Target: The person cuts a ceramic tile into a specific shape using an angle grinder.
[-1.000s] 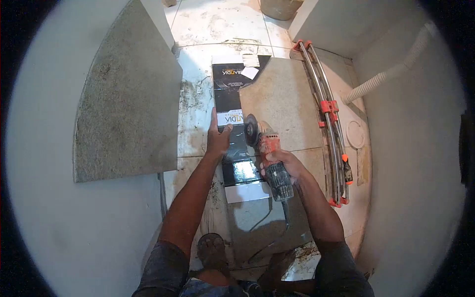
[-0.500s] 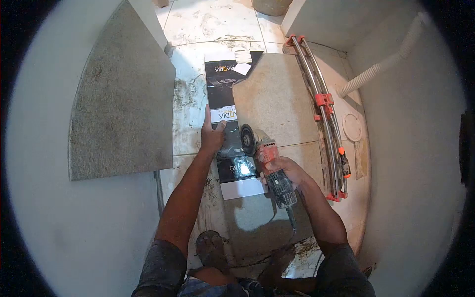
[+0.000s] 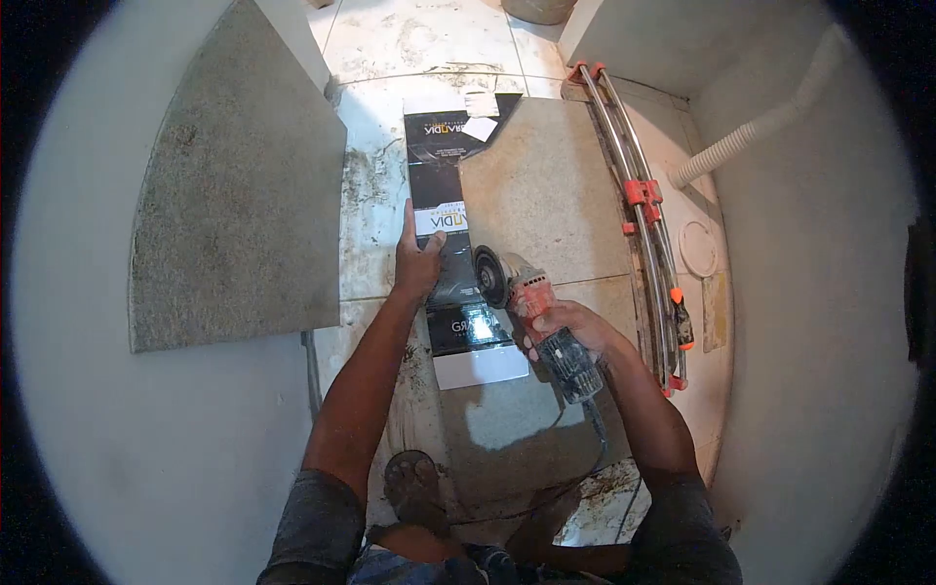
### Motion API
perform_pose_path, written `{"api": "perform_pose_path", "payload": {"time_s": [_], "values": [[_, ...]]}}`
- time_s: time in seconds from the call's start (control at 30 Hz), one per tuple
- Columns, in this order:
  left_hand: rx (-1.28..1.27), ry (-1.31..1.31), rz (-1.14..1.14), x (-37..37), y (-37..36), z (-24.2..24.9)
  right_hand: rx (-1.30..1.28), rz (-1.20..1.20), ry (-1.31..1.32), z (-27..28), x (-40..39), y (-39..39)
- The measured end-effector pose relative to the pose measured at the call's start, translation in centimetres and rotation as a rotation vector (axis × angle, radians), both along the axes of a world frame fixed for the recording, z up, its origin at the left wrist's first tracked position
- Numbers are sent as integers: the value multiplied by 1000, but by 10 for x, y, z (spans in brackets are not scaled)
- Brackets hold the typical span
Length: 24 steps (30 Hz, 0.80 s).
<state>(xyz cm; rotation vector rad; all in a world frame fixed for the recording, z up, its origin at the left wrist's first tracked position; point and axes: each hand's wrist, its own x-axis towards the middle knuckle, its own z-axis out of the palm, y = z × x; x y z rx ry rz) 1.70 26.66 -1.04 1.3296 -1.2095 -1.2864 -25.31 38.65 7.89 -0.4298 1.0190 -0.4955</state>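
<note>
The grey slab leans on the wall to my left, and the beige tile lies flat in front of me. On its left part lies the black cardboard, lengthwise from me; the rail cutter lies to the right. My left arm reaches forward, nearly straight; my right is bent, its forearm angled inward. My right hand is closed around the body of the angle grinder. My left hand is partly open at the cardboard's left edge, thumb on top, a finger pointing forward; I can't tell whether it pinches the edge. The disc stands steeply tilted just beside the cardboard's right edge.
</note>
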Motion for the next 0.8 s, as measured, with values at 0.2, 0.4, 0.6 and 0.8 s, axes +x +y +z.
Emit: {"api": "perform_pose_path", "payload": {"time_s": [0.2,0.4,0.6,0.8], "values": [[-9,-52,1,0,1,1,-4,36,35,0,-3,3],[-10,-89,-20,0,2,7,-29,25,-3,22,1,5],[14,-3,-10,1,0,-2,-14,62,-20,10,-10,8],[26,-6,-7,0,1,-2,-10,85,52,9,-15,11]]}}
